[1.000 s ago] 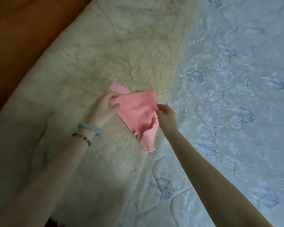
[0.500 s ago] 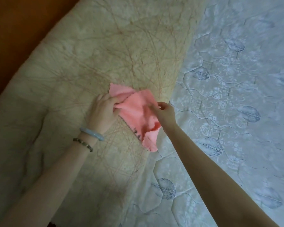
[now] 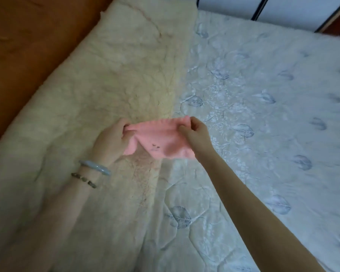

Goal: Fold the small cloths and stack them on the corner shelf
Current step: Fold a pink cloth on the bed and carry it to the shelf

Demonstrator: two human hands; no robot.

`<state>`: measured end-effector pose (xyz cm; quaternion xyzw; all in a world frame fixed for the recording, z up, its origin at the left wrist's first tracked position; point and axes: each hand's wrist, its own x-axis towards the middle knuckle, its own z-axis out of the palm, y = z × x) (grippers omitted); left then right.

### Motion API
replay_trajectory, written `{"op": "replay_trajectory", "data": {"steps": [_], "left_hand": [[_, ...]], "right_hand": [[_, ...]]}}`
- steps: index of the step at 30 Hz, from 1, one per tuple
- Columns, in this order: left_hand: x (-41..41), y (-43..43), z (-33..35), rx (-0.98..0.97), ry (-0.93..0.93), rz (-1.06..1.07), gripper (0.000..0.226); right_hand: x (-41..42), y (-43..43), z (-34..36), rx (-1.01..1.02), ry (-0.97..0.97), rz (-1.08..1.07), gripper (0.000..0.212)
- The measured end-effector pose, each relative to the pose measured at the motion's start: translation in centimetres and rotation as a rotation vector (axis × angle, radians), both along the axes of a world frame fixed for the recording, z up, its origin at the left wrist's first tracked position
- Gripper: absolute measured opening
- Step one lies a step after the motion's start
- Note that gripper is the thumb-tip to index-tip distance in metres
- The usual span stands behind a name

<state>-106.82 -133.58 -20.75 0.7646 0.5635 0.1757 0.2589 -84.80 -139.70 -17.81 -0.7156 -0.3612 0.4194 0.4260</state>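
A small pink cloth (image 3: 161, 138) with a tiny dark print hangs stretched between both hands, lifted above the bed. My left hand (image 3: 111, 143), with two bracelets on its wrist, pinches the cloth's upper left corner. My right hand (image 3: 195, 132) pinches the upper right corner. The scalloped top edge runs taut between them and the lower part droops in a loose fold. No shelf is in view.
Under the hands lies a cream fleecy blanket (image 3: 98, 85) on the left and a white quilted mattress with blue leaf print (image 3: 263, 114) on the right. An orange-brown surface (image 3: 28, 36) borders the far left. A dark-framed panel (image 3: 263, 8) stands behind the bed.
The cloth lay crumpled on the blanket with both hands gathering it; now it is lifted and spread by its top corners. The view has tilted up, showing more of the bed.
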Motion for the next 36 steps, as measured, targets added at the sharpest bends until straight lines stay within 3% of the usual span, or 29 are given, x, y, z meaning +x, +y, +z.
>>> {"op": "replay_trajectory", "data": {"steps": [5,9,13,18,22,30,36], "left_hand": [[3.7,-2.3,5.5,-0.051,-0.05,-0.105,0.031],[5.5,-4.0,8.5,-0.072,-0.002,-0.206,0.021],[7.8,-6.2,10.7,-0.043,0.067,-0.239,0.033],[11.7,-9.0,12.2,0.009,-0.007,-0.216,0.008],[16.6,-12.3,12.4,0.155,-0.038,-0.249,0.009],[27.1,-16.3,11.9,0.212,-0.105,-0.136,0.021],[30.2,-17.3,10.6,0.181,-0.173,-0.118,0.022]], "right_hand": [[3.5,-4.3,6.3,0.111,-0.028,-0.077,0.006],[6.4,-7.4,10.3,0.181,0.004,-0.151,0.003],[10.4,-11.0,12.5,0.227,0.015,-0.245,0.005],[16.4,-15.7,12.5,0.226,0.091,-0.345,0.019],[22.0,-19.4,11.6,0.219,0.129,-0.381,0.016],[32.8,-24.5,8.5,0.197,-0.023,-0.403,0.023],[36.4,-25.3,6.5,0.218,-0.006,-0.405,0.006]]}}
